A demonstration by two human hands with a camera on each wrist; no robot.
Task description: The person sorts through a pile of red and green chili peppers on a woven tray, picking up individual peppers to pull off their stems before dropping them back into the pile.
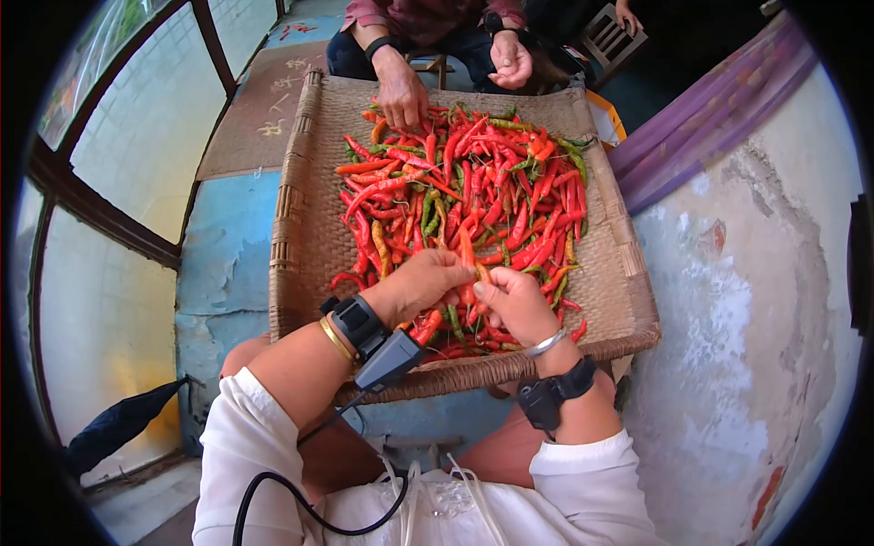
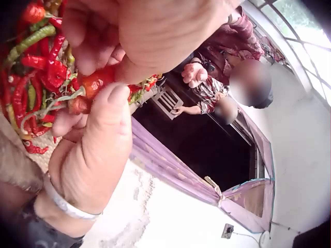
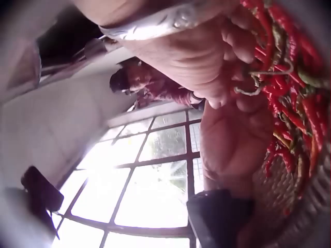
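My left hand (image 1: 426, 280) and right hand (image 1: 517, 305) meet over the near half of a woven tray (image 1: 284, 246). An orange-red chili pepper (image 1: 466, 247) stands up from the left fingers. A paler orange chili pepper (image 1: 482, 271) shows at the right fingertips. In the left wrist view, a red chili pepper (image 2: 95, 82) with a long curled stem (image 2: 57, 101) lies between both hands, beside the right thumb. A heap of red chili peppers (image 1: 496, 173), some green or orange, fills the tray's middle under my hands. The fingers hide much of the held peppers.
Across the tray sits another person, whose one hand (image 1: 402, 94) reaches into the peppers while the other hand (image 1: 511, 62) is raised palm up. Framed windows (image 1: 118, 136) stand at the left. A peeling wall (image 1: 728, 273) and purple curtain (image 1: 710, 109) are on the right.
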